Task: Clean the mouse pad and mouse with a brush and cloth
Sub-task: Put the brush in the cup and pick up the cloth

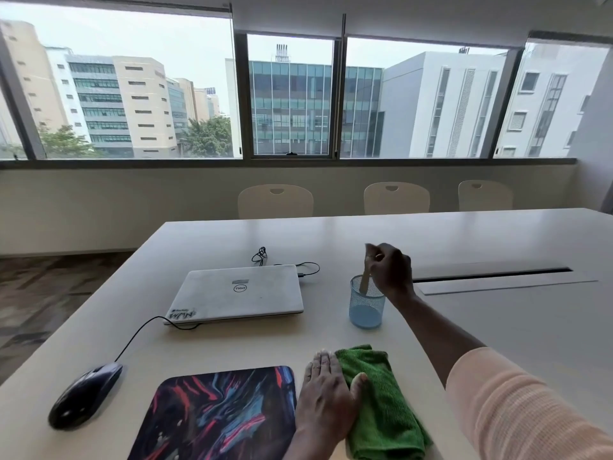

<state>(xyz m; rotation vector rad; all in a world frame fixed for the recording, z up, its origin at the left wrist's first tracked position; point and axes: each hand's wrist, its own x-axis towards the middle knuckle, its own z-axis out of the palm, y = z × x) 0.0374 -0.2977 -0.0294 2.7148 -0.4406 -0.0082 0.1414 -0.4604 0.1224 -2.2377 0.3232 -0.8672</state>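
Observation:
A dark mouse pad with red and blue streaks lies at the near table edge. A black wired mouse sits on the table to its left, off the pad. A folded green cloth lies just right of the pad. My left hand rests flat with straight fingers on the table between pad and cloth, its thumb on the cloth. My right hand grips the wooden handle of a brush that stands in a blue mesh cup. The brush's bristles are hidden inside the cup.
A closed white laptop lies behind the pad, with a black cable coiled beyond it. The mouse's cord runs to the laptop's front left corner. A cable slot crosses the white table at right. Three chairs stand at the far side.

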